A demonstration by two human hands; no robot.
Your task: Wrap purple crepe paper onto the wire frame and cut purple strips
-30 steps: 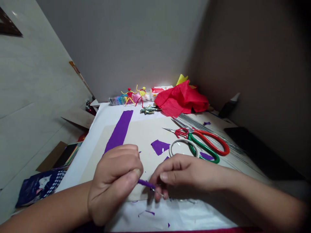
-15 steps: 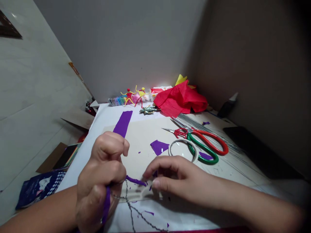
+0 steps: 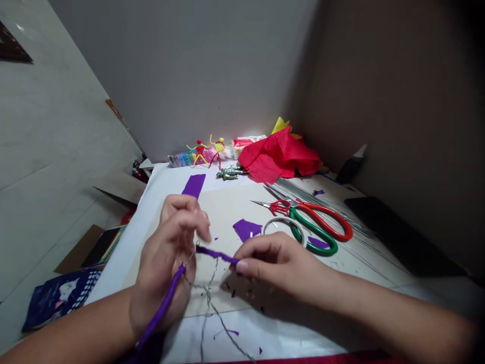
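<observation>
A twisted-wire figure (image 3: 208,293) hangs between my hands, some limbs bare grey wire and some wrapped in purple paper. My right hand (image 3: 273,260) pinches the end of one short purple-wrapped limb (image 3: 217,254) between thumb and forefinger. My left hand (image 3: 174,253) is beside the figure with its fingers loosely curled and apart; its thumb is hidden. A longer purple-wrapped limb (image 3: 164,306) crosses in front of the left palm and wrist. Two bare wire limbs reach down toward the table's front edge.
Red- and green-handled scissors (image 3: 318,227), small red scissors (image 3: 276,206), a tape roll (image 3: 284,220) and purple scraps (image 3: 246,230) lie beyond my right hand. Grey wires (image 3: 314,197) run behind. Red crepe paper (image 3: 280,154) and two small wire figures (image 3: 208,151) are at the back.
My left fist has loosened and its fingers have lifted apart, uncovering the figure's wires. My right hand has taken hold of the purple limb's end, and the figure has risen slightly.
</observation>
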